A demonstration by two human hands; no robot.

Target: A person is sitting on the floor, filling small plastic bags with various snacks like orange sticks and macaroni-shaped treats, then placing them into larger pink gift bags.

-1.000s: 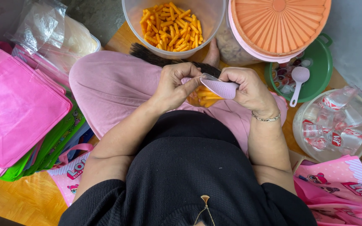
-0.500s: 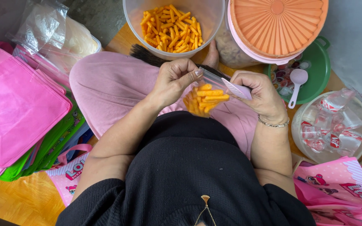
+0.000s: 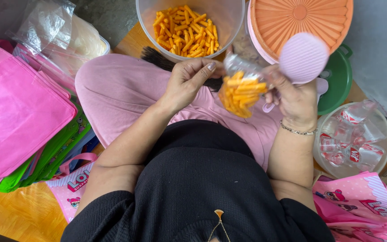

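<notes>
The small clear bag (image 3: 240,89) of orange snack sticks has risen, its round lilac lid (image 3: 303,57) now turned up. One bag, pinched between both hands: left hand (image 3: 189,83) grips its top, right hand (image 3: 294,98) clasps bag and lid.

Support surface is an orange wooden floor (image 3: 10,215), meeting grey concrete (image 3: 377,62) at top and right. Directly on it: a stack of pink and green tote bags (image 3: 19,116) at left, clear plastic bags (image 3: 50,31) behind them, a clear tub of orange snack sticks (image 3: 189,24), a green basin (image 3: 339,80), a clear bowl of small sealed cups (image 3: 352,141), and pink printed bags (image 3: 359,204) at right.
</notes>
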